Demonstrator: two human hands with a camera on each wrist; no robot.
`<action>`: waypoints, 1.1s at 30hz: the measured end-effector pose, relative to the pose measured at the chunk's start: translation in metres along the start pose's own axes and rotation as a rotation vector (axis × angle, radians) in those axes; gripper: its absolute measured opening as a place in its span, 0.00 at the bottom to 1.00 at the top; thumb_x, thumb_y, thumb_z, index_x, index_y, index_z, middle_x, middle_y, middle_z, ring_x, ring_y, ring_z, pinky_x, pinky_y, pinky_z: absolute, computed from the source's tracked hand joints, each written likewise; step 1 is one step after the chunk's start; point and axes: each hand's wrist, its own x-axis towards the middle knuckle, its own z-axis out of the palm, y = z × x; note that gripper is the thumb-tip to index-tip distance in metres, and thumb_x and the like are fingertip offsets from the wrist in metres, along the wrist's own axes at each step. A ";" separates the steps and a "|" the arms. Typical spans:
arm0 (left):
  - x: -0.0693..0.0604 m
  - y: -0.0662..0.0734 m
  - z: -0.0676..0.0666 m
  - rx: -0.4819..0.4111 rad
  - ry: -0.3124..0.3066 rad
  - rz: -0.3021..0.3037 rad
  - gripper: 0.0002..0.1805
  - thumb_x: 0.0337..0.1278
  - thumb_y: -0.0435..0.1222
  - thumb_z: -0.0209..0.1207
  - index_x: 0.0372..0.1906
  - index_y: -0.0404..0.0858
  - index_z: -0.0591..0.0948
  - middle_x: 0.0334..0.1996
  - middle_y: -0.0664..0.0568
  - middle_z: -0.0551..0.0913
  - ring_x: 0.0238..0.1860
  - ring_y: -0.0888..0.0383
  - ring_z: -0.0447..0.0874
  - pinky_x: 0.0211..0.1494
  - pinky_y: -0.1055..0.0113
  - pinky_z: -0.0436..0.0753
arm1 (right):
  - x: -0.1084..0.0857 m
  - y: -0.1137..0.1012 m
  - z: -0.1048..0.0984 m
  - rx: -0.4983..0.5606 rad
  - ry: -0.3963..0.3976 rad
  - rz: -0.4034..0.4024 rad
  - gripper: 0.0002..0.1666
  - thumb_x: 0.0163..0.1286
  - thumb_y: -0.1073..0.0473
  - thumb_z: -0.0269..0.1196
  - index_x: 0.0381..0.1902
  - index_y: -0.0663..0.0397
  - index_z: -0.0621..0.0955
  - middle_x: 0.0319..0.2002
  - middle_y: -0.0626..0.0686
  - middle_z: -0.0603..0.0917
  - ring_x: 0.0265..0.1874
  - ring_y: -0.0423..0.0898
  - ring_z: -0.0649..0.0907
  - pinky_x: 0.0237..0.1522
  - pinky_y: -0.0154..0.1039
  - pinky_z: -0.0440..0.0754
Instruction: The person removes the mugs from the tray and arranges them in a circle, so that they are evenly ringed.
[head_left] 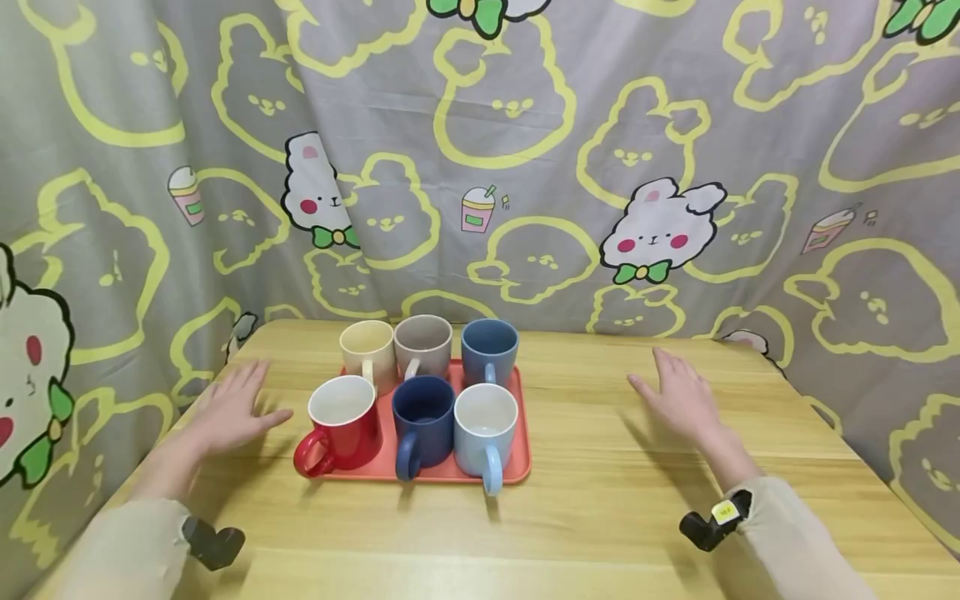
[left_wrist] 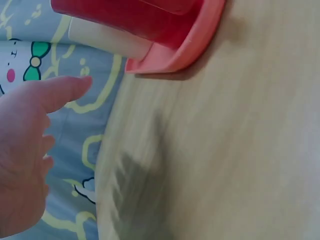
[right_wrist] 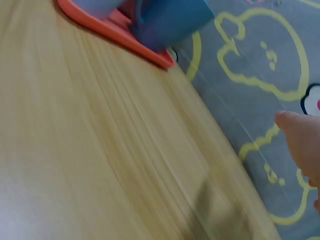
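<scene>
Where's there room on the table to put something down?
The table is bare between the tray and the right hand, and on the tray's near side too. The tray is crowded with six closely packed mugs.

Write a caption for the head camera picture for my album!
Between a left hand and a right hand, six colorful mugs crowd a coral tray on a wooden table.

Looks glossy on the red mug (head_left: pixel 356 442), plastic on the tray (head_left: pixel 522 446) between the hands (head_left: pixel 232 407) (head_left: pixel 681 402). Shows woodgrain on the counter (head_left: pixel 577 525), matt cloth on the curtain (head_left: pixel 405 108) beyond.
</scene>
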 end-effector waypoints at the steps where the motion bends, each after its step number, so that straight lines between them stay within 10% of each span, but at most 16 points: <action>1: -0.002 -0.001 0.001 -0.047 -0.007 0.010 0.53 0.55 0.51 0.58 0.69 0.22 0.43 0.65 0.21 0.44 0.64 0.25 0.41 0.60 0.31 0.43 | 0.000 -0.003 0.000 0.035 0.013 -0.007 0.48 0.70 0.36 0.46 0.68 0.72 0.53 0.63 0.76 0.59 0.61 0.72 0.59 0.58 0.68 0.53; 9: -0.021 0.003 0.008 -0.403 -0.150 0.037 0.57 0.45 0.39 0.66 0.66 0.17 0.40 0.64 0.18 0.42 0.63 0.23 0.41 0.60 0.32 0.47 | -0.007 -0.032 -0.003 0.254 0.002 -0.058 0.43 0.69 0.46 0.54 0.67 0.73 0.55 0.57 0.76 0.67 0.57 0.70 0.67 0.54 0.64 0.65; 17: -0.031 0.024 0.020 -0.471 -0.259 0.105 0.57 0.41 0.41 0.69 0.67 0.19 0.45 0.65 0.22 0.50 0.64 0.26 0.48 0.59 0.32 0.52 | -0.016 -0.057 0.001 0.349 -0.017 -0.144 0.40 0.67 0.52 0.59 0.67 0.70 0.58 0.57 0.73 0.70 0.56 0.67 0.69 0.54 0.62 0.67; 33: -0.033 0.031 0.039 -0.480 -0.193 0.111 0.54 0.36 0.43 0.71 0.66 0.21 0.56 0.60 0.27 0.64 0.61 0.30 0.60 0.59 0.33 0.57 | -0.033 -0.110 0.014 0.657 -0.199 -0.275 0.43 0.60 0.54 0.66 0.66 0.67 0.61 0.59 0.64 0.72 0.59 0.59 0.70 0.56 0.56 0.69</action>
